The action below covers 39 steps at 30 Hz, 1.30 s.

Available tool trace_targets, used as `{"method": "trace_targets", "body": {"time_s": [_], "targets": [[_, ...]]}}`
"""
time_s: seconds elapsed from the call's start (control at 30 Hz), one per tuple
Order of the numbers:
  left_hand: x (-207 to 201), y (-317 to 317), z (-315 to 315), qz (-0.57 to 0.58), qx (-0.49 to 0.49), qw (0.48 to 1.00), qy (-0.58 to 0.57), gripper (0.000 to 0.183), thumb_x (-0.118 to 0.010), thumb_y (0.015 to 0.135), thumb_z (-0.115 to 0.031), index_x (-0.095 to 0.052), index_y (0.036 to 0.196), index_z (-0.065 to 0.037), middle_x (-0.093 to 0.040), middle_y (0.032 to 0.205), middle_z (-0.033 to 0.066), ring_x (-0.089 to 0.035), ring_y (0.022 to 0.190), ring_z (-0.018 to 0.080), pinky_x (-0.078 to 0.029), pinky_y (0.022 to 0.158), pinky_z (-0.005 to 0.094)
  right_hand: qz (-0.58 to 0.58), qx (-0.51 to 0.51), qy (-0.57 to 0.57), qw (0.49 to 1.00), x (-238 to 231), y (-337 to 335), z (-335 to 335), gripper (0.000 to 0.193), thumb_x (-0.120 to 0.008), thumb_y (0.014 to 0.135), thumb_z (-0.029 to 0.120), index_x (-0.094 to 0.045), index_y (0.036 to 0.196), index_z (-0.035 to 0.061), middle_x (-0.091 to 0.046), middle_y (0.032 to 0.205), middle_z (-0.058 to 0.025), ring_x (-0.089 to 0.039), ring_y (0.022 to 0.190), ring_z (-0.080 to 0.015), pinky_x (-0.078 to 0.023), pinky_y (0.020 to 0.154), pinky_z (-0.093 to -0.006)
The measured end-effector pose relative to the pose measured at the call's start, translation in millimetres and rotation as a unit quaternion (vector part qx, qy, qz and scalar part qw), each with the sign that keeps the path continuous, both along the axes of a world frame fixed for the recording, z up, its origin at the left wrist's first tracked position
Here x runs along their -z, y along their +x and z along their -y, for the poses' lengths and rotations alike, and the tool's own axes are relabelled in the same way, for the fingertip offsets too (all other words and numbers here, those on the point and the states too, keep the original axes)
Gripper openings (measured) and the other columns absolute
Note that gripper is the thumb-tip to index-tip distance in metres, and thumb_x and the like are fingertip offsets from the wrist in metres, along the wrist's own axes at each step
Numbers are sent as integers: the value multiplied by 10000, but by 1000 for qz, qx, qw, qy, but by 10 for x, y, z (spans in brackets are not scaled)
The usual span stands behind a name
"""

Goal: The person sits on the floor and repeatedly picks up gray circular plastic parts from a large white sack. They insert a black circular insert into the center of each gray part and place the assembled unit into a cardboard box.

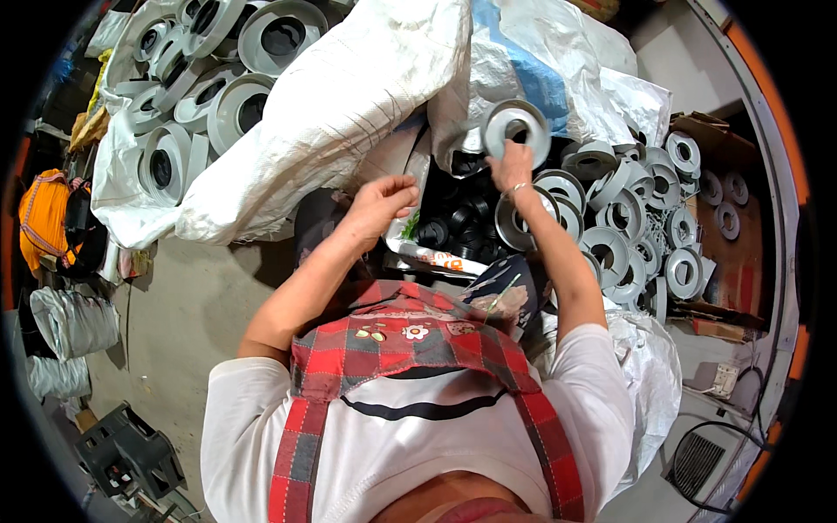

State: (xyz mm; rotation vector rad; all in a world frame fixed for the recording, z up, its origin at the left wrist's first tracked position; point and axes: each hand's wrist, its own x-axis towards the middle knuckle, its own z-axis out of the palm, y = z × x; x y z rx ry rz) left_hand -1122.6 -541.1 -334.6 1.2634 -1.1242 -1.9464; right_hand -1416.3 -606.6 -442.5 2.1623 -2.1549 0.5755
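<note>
Hands first: the right hand [513, 166] grips the lower rim of a grey ring [498, 129], raised in front of a white woven sack [349, 78]. The left hand [384, 205] is well apart from it, fingers curled inward; whether they pinch anything small, I cannot tell. Between and below the two, black fittings [433, 231] lie loose in a white bag [410, 261].

Most at risk, I judge, is the ring. It is held at one side only, so a slack pinch on what looks like smooth plastic could let it swing or drop among the fittings. Folds of the sack hang close by and might catch its edge. To the right, heaped grey rings [619, 240] lean on one another beside the right forearm [567, 253]; a knock from it could start a slide. The bag's soft rim could sag and spill fittings if pressed.
</note>
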Motion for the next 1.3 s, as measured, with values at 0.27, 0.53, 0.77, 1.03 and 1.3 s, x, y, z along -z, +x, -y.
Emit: {"method": "trace_targets", "body": {"time_s": [0.27, 0.53, 0.77, 1.03, 1.3], "targets": [[712, -259, 82, -166, -167, 950, 207, 251, -587, 820, -182, -564, 956, 28, -608, 808, 108, -610, 721, 208, -521, 663, 360, 340, -227, 118, 905, -237, 644, -857, 384, -670, 785, 186, -538, 1092, -4, -547, 1013, -162, -539, 941, -335, -428, 858, -384], [850, -58, -137, -182, -215, 953, 110, 229, -660, 796, -203, -624, 860, 14, -602, 738, 53, -562, 625, 150, -450, 551, 305, -180, -119, 272, 938, 682, -145, -174, 705, -782, 628, 263, -456, 1231, 98, -449, 1248, -113, -471, 1101, -332, -428, 887, -415], [995, -82, -151, 8, -219, 976, 15, 337, -664, 745, -241, -605, 895, 55, -607, 757, 82, -566, 629, 167, -460, 580, 315, 4, -110, 82, 990, 20, 176, -487, 428, -634, 801, 296, -515, 1104, 18, -562, 1039, -217, -540, 961, -375, -449, 821, -424], [695, -384, -370, -308, -73, 939, 132, 311, -587, 871, -209, -549, 1099, -1, -617, 1000, 64, -598, 888, 162, -495, 783, 334, 196, -205, -10, 959, -551, 566, -1002, 243, -516, 908, 196, -600, 1002, -12, -575, 827, -108, -572, 771, -231, -460, 744, -335], [385, -167, -530, -102, -64, 988, -100, 433, -635, 839, -297, -549, 1152, -11, -587, 963, 32, -525, 805, 105, -450, 690, 263, 192, -223, 49, 954, -795, 826, -1225, 815, -833, 557, 279, -440, 1210, -10, -485, 1041, -176, -507, 978, -324, -430, 858, -370]]}}
